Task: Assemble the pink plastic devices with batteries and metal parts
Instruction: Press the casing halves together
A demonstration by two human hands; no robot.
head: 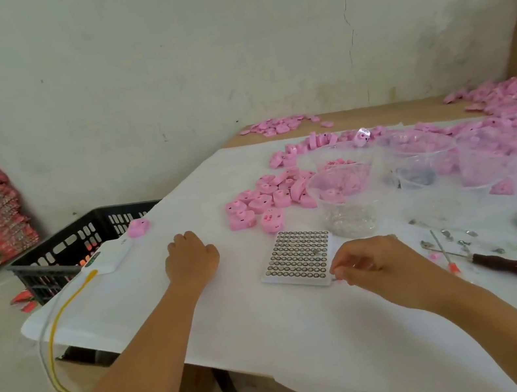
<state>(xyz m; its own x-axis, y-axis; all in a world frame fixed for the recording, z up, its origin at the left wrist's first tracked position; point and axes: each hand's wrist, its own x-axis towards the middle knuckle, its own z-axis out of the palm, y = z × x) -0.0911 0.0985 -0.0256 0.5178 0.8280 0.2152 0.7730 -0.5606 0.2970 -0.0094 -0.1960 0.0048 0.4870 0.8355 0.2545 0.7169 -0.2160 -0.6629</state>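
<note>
left hand (192, 257): rests knuckles-up on the table (274, 331) toward its left edge. The fingers are curled under, and whether they cover anything is hidden. It looks parked as a brace.
right hand (372, 262): at the near right corner of the battery tray (299, 257). Thumb and fingers pinch a small piece (334, 279), too small to name.
battery tray: lies flat near the front middle of the table, between the hands, with rows of button cells face up, probably so single cells can be lifted out.
pink devices (267, 197): heaped just behind the tray, with more toward the far and right edges. None is in hand.
clear cups (346, 194): stand right of the heap and seem to keep small parts sorted.
metal parts (458, 238): loose toward the right edge, near the right hand.
screwdriver (507, 266): lies beside the metal parts, within easy reach.
stage: likely the start of a unit, with no device picked yet.
</note>
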